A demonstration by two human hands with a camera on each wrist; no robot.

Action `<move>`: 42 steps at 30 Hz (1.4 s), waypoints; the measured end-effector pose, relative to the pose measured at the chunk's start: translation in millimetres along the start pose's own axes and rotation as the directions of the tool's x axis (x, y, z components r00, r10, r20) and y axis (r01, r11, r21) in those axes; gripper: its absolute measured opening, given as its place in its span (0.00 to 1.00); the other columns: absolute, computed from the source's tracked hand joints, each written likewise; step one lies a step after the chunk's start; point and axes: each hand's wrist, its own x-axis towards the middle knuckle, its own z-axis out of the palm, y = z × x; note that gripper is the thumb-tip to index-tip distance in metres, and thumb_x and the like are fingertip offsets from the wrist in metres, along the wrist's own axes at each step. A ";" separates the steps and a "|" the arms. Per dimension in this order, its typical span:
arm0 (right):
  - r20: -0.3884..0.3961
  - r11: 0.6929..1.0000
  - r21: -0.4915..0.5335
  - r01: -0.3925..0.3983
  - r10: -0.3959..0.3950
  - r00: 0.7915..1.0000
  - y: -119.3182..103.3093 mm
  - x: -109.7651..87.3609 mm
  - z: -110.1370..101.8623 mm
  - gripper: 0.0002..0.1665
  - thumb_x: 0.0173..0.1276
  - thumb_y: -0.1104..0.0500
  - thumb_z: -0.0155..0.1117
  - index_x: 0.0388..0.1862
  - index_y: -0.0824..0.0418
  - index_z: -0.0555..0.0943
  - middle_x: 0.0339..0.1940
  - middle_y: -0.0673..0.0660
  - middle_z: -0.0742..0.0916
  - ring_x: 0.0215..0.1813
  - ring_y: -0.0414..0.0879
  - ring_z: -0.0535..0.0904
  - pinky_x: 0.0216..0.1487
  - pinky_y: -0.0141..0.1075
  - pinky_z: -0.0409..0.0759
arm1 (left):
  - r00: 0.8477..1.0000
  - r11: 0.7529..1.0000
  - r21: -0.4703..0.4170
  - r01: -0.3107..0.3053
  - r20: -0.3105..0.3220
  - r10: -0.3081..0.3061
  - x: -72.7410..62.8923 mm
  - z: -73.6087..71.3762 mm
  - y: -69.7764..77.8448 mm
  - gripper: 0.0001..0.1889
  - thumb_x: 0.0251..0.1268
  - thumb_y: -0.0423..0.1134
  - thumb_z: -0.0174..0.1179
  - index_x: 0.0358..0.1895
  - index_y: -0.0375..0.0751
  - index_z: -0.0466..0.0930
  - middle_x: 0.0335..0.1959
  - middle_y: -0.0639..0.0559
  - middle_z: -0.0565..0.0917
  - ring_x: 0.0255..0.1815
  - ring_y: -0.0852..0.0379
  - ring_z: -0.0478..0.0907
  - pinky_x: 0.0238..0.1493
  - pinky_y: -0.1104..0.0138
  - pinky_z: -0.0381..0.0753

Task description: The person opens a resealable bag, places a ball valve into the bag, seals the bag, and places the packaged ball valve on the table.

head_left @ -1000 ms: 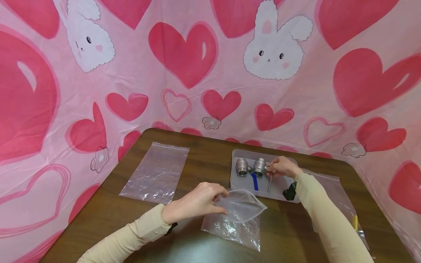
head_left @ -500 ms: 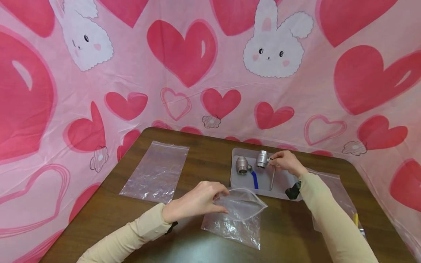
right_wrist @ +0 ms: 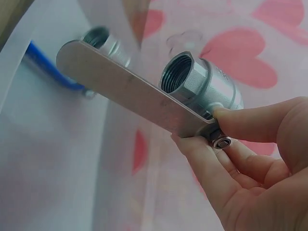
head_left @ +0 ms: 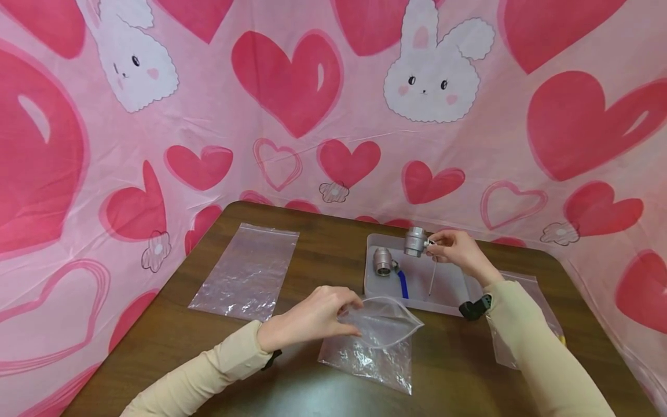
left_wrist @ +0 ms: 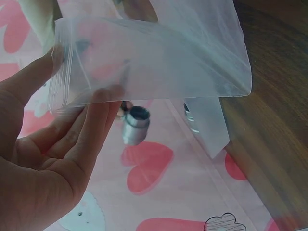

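My right hand [head_left: 461, 253] pinches a steel ball valve [head_left: 415, 242] near the stem, with thumb and fingers at the base of its flat metal lever [right_wrist: 130, 91]. The valve is raised over the far side of a translucent plastic tray [head_left: 448, 289], its threaded opening showing in the right wrist view. In the tray lies a second ball valve [head_left: 383, 262] with a blue handle [head_left: 403, 284]. My left hand [head_left: 318, 317] holds a clear zip-lock bag [head_left: 372, 368] by its mouth, which gapes; some fingertips show through the film in the left wrist view.
Another clear zip-lock bag [head_left: 250, 272] lies flat at the left of the wooden table [head_left: 292, 394]. A further bag [head_left: 502, 347] lies on the right, partly under my right sleeve, with something yellow at its edge. Pink heart-patterned cloth [head_left: 292, 116] stands behind the table.
My right hand has lifted the metal-levered valve up from the tray, away from the blue-handled one. The left hand and its bag have stayed almost still.
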 end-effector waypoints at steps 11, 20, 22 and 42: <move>-0.028 0.991 -0.092 0.101 -0.103 0.994 -32.8 -29.6 3.3 0.20 0.70 0.58 0.65 0.55 0.70 0.78 0.47 0.68 0.89 0.40 0.40 0.87 0.43 0.34 0.86 | 1.000 1.000 -0.006 0.002 -0.007 -0.002 1.1 0.4 0.9 0.22 0.48 0.45 0.78 0.44 0.37 0.85 0.25 0.52 0.79 0.25 0.70 0.64 0.27 0.83 0.63; -0.060 0.978 -0.125 0.164 -0.173 0.983 -59.3 -56.4 7.6 0.19 0.67 0.58 0.69 0.53 0.65 0.80 0.43 0.64 0.90 0.38 0.36 0.87 0.42 0.34 0.87 | 1.000 1.000 -0.017 -0.007 -0.007 0.007 0.9 -0.9 2.6 0.21 0.49 0.45 0.77 0.45 0.37 0.84 0.28 0.54 0.81 0.25 0.68 0.68 0.28 0.83 0.65; -0.074 0.977 -0.130 0.168 -0.179 0.981 -64.7 -62.0 7.9 0.18 0.67 0.58 0.69 0.53 0.63 0.80 0.43 0.62 0.90 0.39 0.36 0.87 0.42 0.32 0.86 | 1.000 1.000 -0.020 -0.008 -0.006 0.008 1.1 -1.7 2.9 0.22 0.50 0.45 0.77 0.45 0.37 0.84 0.28 0.55 0.82 0.25 0.68 0.68 0.28 0.83 0.66; -0.144 0.862 -0.126 0.491 -0.505 0.851 -89.6 -99.3 37.0 0.15 0.59 0.69 0.72 0.45 0.60 0.83 0.42 0.55 0.88 0.42 0.29 0.83 0.43 0.25 0.84 | 1.000 0.996 -0.088 0.004 -0.013 -0.005 6.7 -8.0 1.4 0.21 0.48 0.45 0.78 0.44 0.37 0.85 0.23 0.52 0.80 0.22 0.72 0.65 0.25 0.84 0.68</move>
